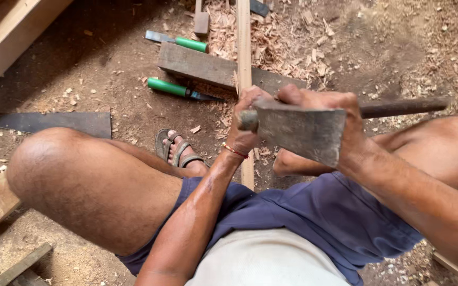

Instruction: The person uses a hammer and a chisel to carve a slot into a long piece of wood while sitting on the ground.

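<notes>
My left hand (246, 127) is closed around a long thin wooden strip (244, 47) that runs away from me across the dirt floor. The strip lies over a thick wooden block (202, 66). My right hand (328, 103) grips a hatchet close to its head. Its broad grey blade (304, 133) hangs just right of my left hand, edge down, and its dark handle (405, 107) sticks out to the right. I sit with my knees apart, and a red thread circles my left wrist.
Two green-handled chisels (172, 87) (186, 43) lie by the block. A flat dark saw blade (54, 123) rests left of my knee. Wood shavings (292, 45) cover the floor ahead. Planks (6, 42) lean at the upper left. My sandalled foot (178, 152) is near the strip.
</notes>
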